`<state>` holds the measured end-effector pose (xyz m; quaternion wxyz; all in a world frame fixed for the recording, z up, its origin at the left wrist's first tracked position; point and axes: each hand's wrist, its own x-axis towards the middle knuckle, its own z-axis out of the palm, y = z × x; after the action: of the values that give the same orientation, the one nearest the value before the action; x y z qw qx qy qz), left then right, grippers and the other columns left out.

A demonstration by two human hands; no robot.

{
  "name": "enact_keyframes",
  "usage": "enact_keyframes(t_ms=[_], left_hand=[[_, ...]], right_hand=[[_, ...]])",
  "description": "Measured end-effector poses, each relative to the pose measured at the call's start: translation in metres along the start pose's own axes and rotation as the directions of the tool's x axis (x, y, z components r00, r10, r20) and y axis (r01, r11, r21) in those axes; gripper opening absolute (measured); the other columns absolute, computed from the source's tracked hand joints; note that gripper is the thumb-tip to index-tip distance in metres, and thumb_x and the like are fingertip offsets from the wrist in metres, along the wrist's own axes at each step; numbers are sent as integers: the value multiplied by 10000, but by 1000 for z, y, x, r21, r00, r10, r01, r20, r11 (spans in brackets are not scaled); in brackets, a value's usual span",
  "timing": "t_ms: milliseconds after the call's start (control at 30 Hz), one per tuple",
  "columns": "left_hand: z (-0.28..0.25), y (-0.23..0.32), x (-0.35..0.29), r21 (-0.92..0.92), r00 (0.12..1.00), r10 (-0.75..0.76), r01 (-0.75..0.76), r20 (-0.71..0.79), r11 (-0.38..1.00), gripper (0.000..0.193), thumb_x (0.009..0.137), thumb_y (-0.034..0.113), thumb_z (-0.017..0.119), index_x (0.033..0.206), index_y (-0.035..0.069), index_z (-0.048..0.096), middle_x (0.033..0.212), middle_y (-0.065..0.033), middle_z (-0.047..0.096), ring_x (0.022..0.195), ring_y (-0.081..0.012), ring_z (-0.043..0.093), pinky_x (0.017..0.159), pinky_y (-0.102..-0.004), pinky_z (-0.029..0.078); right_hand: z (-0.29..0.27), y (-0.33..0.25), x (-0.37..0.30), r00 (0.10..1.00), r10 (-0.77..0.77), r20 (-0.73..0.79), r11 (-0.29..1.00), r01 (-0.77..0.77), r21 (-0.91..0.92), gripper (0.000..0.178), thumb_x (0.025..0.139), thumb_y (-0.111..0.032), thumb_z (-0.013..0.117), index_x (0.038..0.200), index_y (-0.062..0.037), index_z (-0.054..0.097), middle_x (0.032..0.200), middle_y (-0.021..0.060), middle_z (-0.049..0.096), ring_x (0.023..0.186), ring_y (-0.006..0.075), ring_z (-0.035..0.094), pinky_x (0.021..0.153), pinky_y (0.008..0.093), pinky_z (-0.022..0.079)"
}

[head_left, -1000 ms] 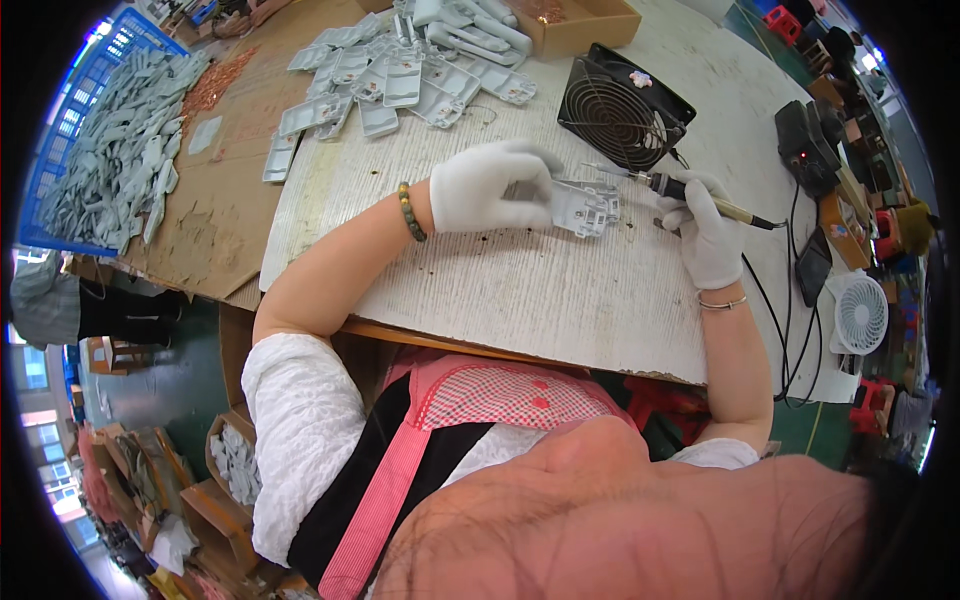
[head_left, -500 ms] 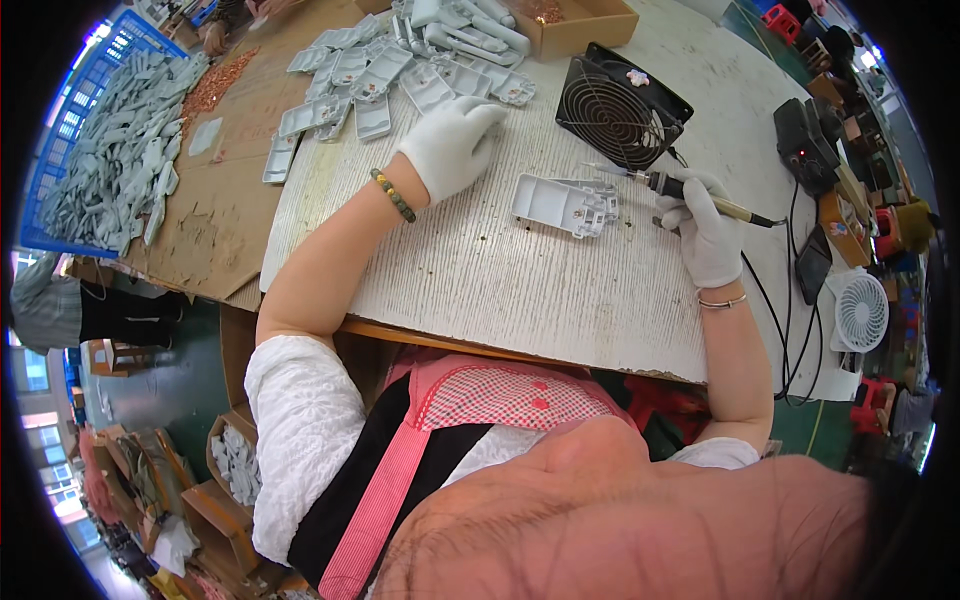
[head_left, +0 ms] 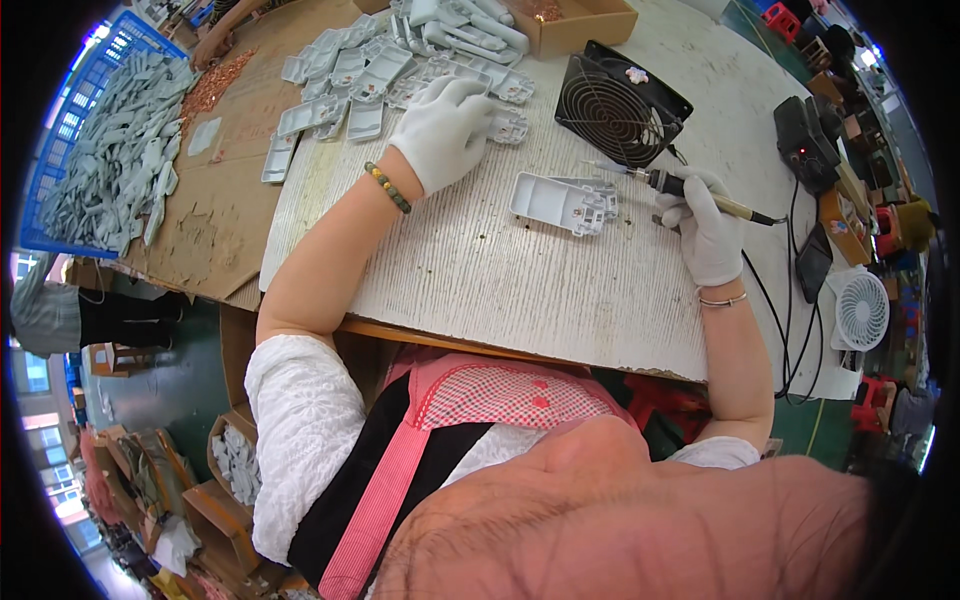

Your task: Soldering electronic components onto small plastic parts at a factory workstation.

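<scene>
My left hand, in a white glove, is at the near edge of a heap of pale grey plastic housings. Its fingers curl over one plastic housing, whose end sticks out to the right; the rest is hidden under the glove. My right hand, also gloved, grips a soldering iron with its tip pointing left. Between the hands, a pale grey housing with an open tray and small fittings lies on the white table, just left of the iron's tip.
A black fan with a round grille stands beyond the iron. A black box with a red light and cables sit at right, near a white fan. At left is a blue basket of grey parts; a co-worker's arm reaches in beyond copper-coloured bits.
My left hand has shifted slightly left and away from me, and a housing now shows beneath its fingers. My right hand and the iron stay in place. The co-worker's arm reaches further in.
</scene>
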<state>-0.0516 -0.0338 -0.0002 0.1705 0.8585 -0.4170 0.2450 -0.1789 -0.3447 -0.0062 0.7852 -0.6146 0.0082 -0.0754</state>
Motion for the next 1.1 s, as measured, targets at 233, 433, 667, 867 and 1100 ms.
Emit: enact_keyframes(t_ms=[233,433,667,867,1100], left_hand=[[7,3,-3,-109,993,54,-43,104,993,192,719,115,665,905,101,617,1096,-82,566,1050,-296,517,865,-380,436],[8,21,-1,-273,977,179,-143,113,951,233,732,114,656,964,116,641,1124,-118,557,1008,-298,541,854,-370,451],[9,34,-2,-409,953,254,-169,164,897,229,699,60,654,927,65,631,1190,-135,539,1035,-312,538,887,-374,450],[6,39,-2,-400,951,261,-177,167,899,237,688,66,664,924,76,639,1202,-123,539,1048,-304,533,899,-363,443],[7,39,-3,-383,951,263,-185,161,905,243,689,71,666,931,83,643,1206,-116,538,1055,-296,530,904,-359,442]], right_hand=[[0,1,0,1000,-8,12,1000,8,-1,183,919,-147,535,1036,-14,582,819,111,660,618,103,609,569,215,487],[1,0,-2,1000,-2,-21,999,1,-43,179,914,-150,544,1036,-26,583,822,88,660,625,90,605,579,204,475],[7,-4,-3,998,41,-47,991,-47,-125,177,902,-157,560,1010,-22,596,812,64,655,616,69,581,597,205,475],[6,-3,-3,997,49,-57,988,-57,-144,165,894,-138,560,990,-13,605,789,67,653,613,67,582,588,197,479],[4,-1,-2,997,51,-55,987,-58,-148,164,885,-136,570,981,-9,607,774,76,654,601,69,590,577,188,483]])
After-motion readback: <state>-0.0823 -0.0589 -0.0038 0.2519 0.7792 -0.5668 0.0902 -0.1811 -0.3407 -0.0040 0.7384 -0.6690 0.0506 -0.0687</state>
